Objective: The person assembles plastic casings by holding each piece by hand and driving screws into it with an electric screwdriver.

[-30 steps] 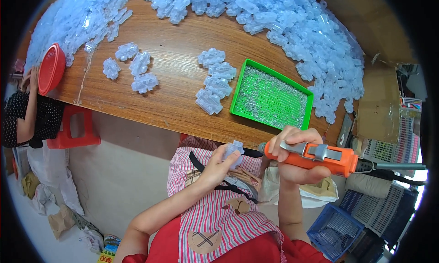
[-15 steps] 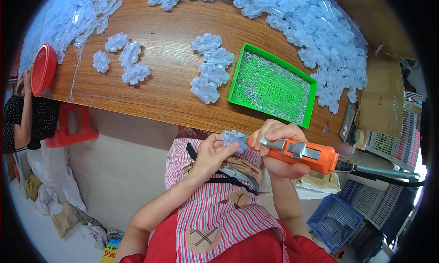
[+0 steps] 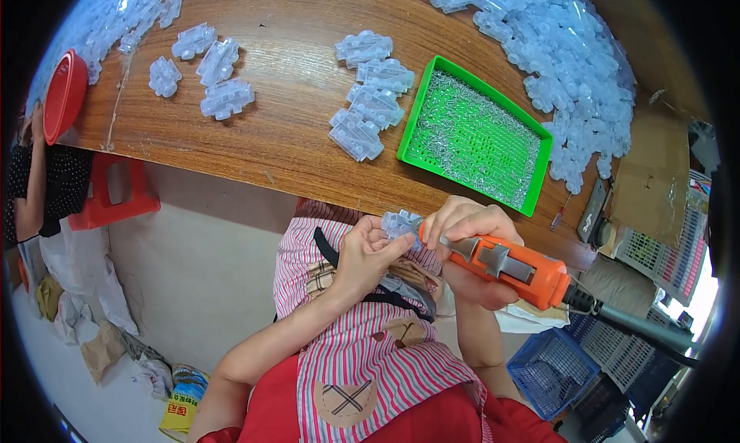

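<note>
Between thumb and fingers my left hand (image 3: 366, 254) pinches a clear plastic part (image 3: 399, 225) just off the table's near edge. My right hand (image 3: 478, 246) wraps round an orange electric screwdriver (image 3: 518, 269) with a metal lever on its side and a cord at its back. The screwdriver's front end meets the plastic part; the bit itself is hidden by fingers. Beyond my hands a green tray (image 3: 466, 187) of small metal screws (image 3: 451, 123) lies on the wooden table (image 3: 285, 146). Left of it stand several clear parts (image 3: 375, 104) in a column.
More clear parts (image 3: 226, 98) lie farther left, and large heaps (image 3: 570, 80) of them cover the back and right. At the far left a person's arm (image 3: 35, 165) reaches to a red bowl (image 3: 65, 97). A red stool (image 3: 116, 196) and blue basket (image 3: 551, 370) stand below table height.
The view has shifted slightly, so the table's things sit a little higher. The screwdriver's rear end has tipped down a bit; both hands keep their holds.
</note>
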Demonstrator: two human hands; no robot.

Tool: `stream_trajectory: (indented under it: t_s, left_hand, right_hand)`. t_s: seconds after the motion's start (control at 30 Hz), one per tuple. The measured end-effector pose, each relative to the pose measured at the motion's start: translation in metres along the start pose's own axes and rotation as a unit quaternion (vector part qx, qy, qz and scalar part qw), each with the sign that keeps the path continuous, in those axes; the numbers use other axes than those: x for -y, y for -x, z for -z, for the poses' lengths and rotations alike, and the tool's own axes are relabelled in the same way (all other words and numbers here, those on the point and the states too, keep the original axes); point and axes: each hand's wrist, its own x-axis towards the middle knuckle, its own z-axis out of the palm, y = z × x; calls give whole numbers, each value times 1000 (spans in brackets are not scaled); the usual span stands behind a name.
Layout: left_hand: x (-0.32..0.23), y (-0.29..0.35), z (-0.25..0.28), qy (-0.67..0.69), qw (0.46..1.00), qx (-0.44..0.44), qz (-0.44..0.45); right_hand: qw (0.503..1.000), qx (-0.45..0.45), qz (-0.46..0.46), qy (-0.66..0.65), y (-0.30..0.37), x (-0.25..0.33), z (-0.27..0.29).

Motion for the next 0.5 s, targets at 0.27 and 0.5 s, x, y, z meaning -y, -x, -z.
stream_trajectory:
  t_s: [0.27,0.5]
  left_hand:
    - [-2,2,-2,6,1000,5,-15]
    - [0,3,-6,-13,1000,-3,-28]
  right_hand:
    - [998,-7,-57,30,-6,6,-7]
    - [994,-52,-86,40,-6,14,-11]
